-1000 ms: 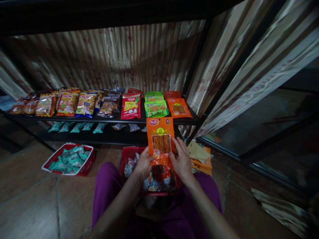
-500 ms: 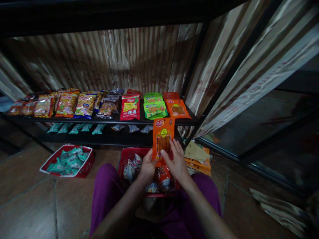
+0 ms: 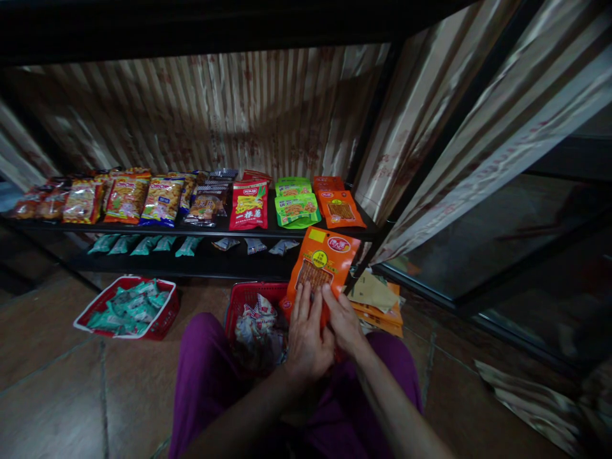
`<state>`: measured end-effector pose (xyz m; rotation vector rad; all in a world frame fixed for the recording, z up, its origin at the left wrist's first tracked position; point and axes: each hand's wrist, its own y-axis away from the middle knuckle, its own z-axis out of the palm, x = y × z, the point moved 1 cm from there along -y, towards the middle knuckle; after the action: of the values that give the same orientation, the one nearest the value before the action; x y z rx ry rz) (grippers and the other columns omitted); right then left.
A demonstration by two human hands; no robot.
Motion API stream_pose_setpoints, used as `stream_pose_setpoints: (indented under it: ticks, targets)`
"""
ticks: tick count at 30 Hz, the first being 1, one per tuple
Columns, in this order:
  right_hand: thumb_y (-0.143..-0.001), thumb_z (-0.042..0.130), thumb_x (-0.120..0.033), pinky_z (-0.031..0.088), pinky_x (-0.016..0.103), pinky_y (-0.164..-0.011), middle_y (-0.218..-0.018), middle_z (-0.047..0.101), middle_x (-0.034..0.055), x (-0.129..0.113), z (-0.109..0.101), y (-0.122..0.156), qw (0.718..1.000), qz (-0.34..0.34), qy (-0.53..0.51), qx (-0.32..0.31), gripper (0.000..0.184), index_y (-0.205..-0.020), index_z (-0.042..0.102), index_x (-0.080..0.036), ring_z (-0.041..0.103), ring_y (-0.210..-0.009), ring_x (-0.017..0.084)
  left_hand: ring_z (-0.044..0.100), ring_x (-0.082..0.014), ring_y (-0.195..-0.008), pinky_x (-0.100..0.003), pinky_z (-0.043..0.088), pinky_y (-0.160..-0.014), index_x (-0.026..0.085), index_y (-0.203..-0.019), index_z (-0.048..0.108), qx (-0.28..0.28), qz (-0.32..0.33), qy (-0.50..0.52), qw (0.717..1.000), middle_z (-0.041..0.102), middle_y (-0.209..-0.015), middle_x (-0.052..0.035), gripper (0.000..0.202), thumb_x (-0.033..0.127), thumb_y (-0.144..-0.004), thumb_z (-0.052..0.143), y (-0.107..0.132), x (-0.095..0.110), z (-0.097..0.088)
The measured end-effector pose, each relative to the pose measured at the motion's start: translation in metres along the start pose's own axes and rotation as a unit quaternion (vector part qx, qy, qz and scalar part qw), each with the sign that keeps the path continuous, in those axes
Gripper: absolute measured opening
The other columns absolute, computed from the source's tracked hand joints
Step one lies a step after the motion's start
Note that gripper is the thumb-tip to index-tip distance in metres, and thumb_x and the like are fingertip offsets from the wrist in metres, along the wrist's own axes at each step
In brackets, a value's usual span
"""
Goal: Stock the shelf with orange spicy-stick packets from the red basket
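Here, striped curtains (image 3: 215,95) back the dark shelf (image 3: 215,263) beyond the hands (image 3: 306,341).

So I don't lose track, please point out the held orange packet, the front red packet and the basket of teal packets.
Held orange packet (image 3: 322,262): head view, printed upper front.
Front red packet (image 3: 248,205): head view, middle of its face.
Basket (image 3: 168,317): head view, red outer wall.

Orange snack packet (image 3: 324,262) — tilted right, in the hands (image 3: 310,341)
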<state>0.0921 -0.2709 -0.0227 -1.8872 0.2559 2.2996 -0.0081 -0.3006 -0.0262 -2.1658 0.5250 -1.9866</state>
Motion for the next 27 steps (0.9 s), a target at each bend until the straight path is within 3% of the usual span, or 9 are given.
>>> stream_pose_setpoints:
  ticks: [5, 11, 15, 18, 20, 23, 27]
  targets:
    - [-0.070, 0.067, -0.048, 0.054, 0.032, -0.077, -0.090, 0.072, 0.0011, -0.010, -0.004, -0.002, 0.995, 0.023, -0.064, 0.071, 0.025, -0.083, 0.067, -0.026, 0.066, -0.088, 0.022, 0.019, -0.0318, -0.138, -0.046, 0.009, -0.114, 0.024, -0.126, 0.055, -0.021, 0.036, 0.004, 0.999, 0.035, -0.146, -0.0068, 0.057, 0.015, -0.069, 0.063, -0.003, 0.010, -0.007]
    - [-0.058, 0.077, -0.045, 0.056, 0.034, -0.070, -0.080, 0.072, 0.0032, -0.020, -0.006, -0.005, 0.985, 0.046, -0.157, 0.057, 0.035, -0.082, 0.065, -0.023, 0.068, -0.082, 0.024, 0.030, -0.0265, -0.135, -0.045, 0.012, -0.114, 0.025, -0.121, 0.059, 0.001, 0.041, -0.030, 0.999, 0.043, -0.141, -0.0050, 0.046, 0.014, -0.077, 0.055, -0.013, 0.010, -0.016]
    - [-0.058, 0.078, -0.042, 0.057, 0.037, -0.067, -0.082, 0.073, 0.0049, -0.020, -0.008, -0.004, 0.981, 0.081, -0.175, 0.033, 0.035, -0.083, 0.064, -0.022, 0.068, -0.081, 0.026, 0.031, -0.0248, -0.134, -0.040, 0.014, -0.114, 0.024, -0.119, 0.060, 0.056, 0.027, 0.003, 0.998, 0.048, -0.137, -0.0058, 0.045, 0.012, -0.076, 0.055, -0.018, 0.004, -0.023]
    - [-0.057, 0.079, -0.041, 0.057, 0.036, -0.066, -0.081, 0.073, 0.0052, -0.019, -0.010, -0.004, 0.979, 0.094, -0.178, 0.014, 0.036, -0.083, 0.065, -0.021, 0.069, -0.082, 0.027, 0.034, -0.0247, -0.132, -0.037, 0.019, -0.112, 0.023, -0.119, 0.059, 0.128, -0.011, 0.040, 0.991, 0.049, -0.136, -0.0067, 0.046, 0.015, -0.073, 0.061, -0.024, -0.004, -0.030]
    - [-0.057, 0.079, -0.040, 0.057, 0.036, -0.067, -0.080, 0.073, 0.0046, -0.018, -0.012, -0.004, 0.979, 0.104, -0.175, 0.002, 0.035, -0.083, 0.066, -0.021, 0.069, -0.081, 0.026, 0.046, -0.0242, -0.122, -0.035, 0.031, -0.105, 0.022, -0.119, 0.057, 0.155, -0.063, 0.091, 0.982, 0.056, -0.127, -0.0083, 0.047, 0.020, -0.073, 0.064, -0.031, -0.009, -0.033]
    - [-0.058, 0.080, -0.039, 0.057, 0.035, -0.067, -0.078, 0.073, 0.0037, -0.016, -0.014, -0.004, 0.979, 0.115, -0.167, -0.015, 0.033, -0.082, 0.067, -0.021, 0.069, -0.079, 0.025, 0.062, -0.0212, -0.094, -0.031, 0.047, -0.084, 0.017, -0.104, 0.061, 0.129, -0.151, 0.192, 0.961, 0.067, -0.101, -0.0082, 0.036, 0.029, -0.071, 0.067, -0.043, -0.010, -0.036]
    - [-0.059, 0.079, -0.039, 0.056, 0.035, -0.069, -0.078, 0.073, 0.0031, -0.013, -0.016, -0.003, 0.977, 0.131, -0.160, -0.049, 0.033, -0.083, 0.067, -0.020, 0.069, -0.078, 0.024, 0.064, -0.0176, -0.072, -0.027, 0.049, -0.068, 0.014, -0.083, 0.062, 0.079, -0.206, 0.270, 0.937, 0.068, -0.076, -0.0038, 0.031, 0.037, -0.065, 0.070, -0.056, -0.001, -0.039]
